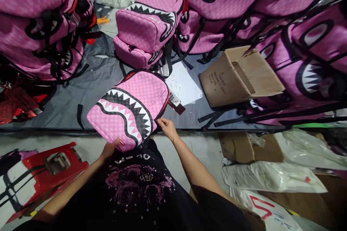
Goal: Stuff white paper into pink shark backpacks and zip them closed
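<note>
A pink checkered backpack (pixel 151 86) with a black-and-white shark-mouth print lies at the table's front edge, its bottom toward my body. My left hand (pixel 110 148) grips its lower corner, thumb on the front near a small red-and-white label (pixel 121 143). At the right side, the fingers of my right hand (pixel 166 127) are pinched together at the bag's black-trimmed edge; a zipper pull or strap there is too small to make out. A dark red hang tag (pixel 177 107) sticks out beside the bag.
Two similar pink backpacks (pixel 137 30) are stacked behind, with more piled left and right. White papers (pixel 184 83) and an open cardboard box (pixel 225 75) stand to the right on the grey-covered table (pixel 94 57). A red stool (pixel 58 166) and plastic bags (pixel 273 177) are on the floor.
</note>
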A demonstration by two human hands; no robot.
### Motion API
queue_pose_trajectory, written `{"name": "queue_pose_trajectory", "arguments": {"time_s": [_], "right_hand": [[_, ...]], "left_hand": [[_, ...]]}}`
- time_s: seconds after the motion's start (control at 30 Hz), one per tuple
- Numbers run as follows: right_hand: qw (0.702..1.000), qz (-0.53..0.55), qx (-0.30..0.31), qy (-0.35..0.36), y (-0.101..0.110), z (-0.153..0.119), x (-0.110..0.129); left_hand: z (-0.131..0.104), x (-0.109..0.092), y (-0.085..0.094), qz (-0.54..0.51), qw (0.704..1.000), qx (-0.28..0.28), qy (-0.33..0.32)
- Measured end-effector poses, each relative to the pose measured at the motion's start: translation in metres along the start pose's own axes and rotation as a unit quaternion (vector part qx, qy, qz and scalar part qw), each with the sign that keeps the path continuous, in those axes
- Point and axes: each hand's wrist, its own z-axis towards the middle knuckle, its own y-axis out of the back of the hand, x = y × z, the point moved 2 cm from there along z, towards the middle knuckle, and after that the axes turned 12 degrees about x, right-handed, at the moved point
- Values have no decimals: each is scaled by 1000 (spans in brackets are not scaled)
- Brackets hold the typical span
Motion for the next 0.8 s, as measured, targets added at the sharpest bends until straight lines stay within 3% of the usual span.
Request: {"name": "queue_pose_trajectory", "arguments": {"time_s": [0.27,0.43,0.53,0.6,0.8], "right_hand": [[994,80,66,-44,-2,10,16],[976,98,190,-32,-4,-15,32],[950,166,255,-75,5,-11,28],[943,153,287,-72,11,6,24],[945,-33,321,-57,14,40,18]], "left_hand": [[-5,2,-7,-92,992,74,-49],[2,18,-8,-135,988,23,-72],[8,18,-12,-169,982,18,-79],[10,14,-14,-186,978,33,-90],[2,21,-13,-197,969,68,-131]]}}
